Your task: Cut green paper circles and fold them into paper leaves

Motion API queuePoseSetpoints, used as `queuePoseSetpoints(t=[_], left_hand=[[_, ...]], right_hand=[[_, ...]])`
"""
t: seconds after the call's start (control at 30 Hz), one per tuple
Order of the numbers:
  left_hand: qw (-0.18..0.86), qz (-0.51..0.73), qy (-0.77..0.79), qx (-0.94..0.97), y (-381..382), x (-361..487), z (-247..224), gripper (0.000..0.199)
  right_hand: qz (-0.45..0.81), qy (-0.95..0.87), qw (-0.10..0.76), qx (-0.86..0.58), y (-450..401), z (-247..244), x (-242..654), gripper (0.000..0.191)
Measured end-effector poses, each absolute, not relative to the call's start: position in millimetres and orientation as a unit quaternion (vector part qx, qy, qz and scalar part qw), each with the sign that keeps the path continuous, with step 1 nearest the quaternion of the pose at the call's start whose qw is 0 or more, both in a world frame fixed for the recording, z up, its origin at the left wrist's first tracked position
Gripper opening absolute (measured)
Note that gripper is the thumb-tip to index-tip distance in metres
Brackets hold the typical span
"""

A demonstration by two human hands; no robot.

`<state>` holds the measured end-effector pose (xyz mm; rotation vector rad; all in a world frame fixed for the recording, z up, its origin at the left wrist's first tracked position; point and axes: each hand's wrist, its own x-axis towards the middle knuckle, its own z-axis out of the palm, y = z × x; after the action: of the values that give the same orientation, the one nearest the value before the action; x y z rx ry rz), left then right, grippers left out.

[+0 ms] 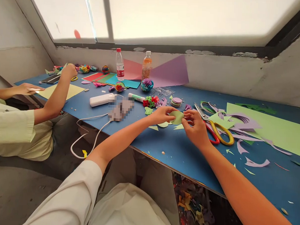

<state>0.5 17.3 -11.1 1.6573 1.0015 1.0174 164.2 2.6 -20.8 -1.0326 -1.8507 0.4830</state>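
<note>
A light green paper circle (pixel 177 117) is held up between my two hands, just above the blue table. My left hand (pixel 162 115) pinches its left edge, and my right hand (pixel 194 125) grips the right edge with thumb and fingers. Below it lie another pale green round piece (pixel 162 124) and some pointed green scraps (pixel 179 126). Right beside my right hand rest scissors (pixel 221 131) with red and yellow handles, partly hidden by that hand. A stack of paper circles (pixel 176 102) sits just behind my hands.
Purple paper offcuts (pixel 244 121) and a large green sheet (pixel 271 127) cover the right side. A glue stick (pixel 136 97), a white power bank (pixel 102 99) with a cable, paper balls (pixel 147 85) and two bottles (pixel 120 66) stand leftward. Another person (pixel 49 111) works at far left.
</note>
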Motion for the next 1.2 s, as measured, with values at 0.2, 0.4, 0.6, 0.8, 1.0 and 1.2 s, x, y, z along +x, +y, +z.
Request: queuePoseSetpoints(t=[0.2,0.4,0.6,0.8,1.0,1.2], left_hand=[[0.547,0.448,0.401,0.582,12.1,-2.2,-5.3,0.021],[0.577,0.445,0.405,0.552,12.2,-3.6,-4.6,0.006],[0.556,0.452,0.400,0.571,13.2,-4.1,-7.5,0.022],[0.547,0.442,0.363,0.611,13.1,-3.5,-7.6,0.021],[0.534,0.447,0.322,0.641,15.7,0.5,-12.7,0.048],[0.541,0.454,0.313,0.636,16.5,2.8,-14.6,0.044]], right_hand=[[0.094,-0.825,0.428,-0.358,3.2,-21.2,169.6,0.026],[0.000,-0.866,0.382,-0.324,5.7,-23.8,175.7,0.019],[0.084,-0.826,0.439,-0.344,3.8,-24.5,170.0,0.017],[0.265,-0.733,0.490,-0.390,-1.4,-19.9,163.6,0.029],[0.287,-0.690,0.517,-0.418,-0.2,-16.4,164.8,0.045],[0.263,-0.700,0.505,-0.431,-2.0,-16.7,165.7,0.035]])
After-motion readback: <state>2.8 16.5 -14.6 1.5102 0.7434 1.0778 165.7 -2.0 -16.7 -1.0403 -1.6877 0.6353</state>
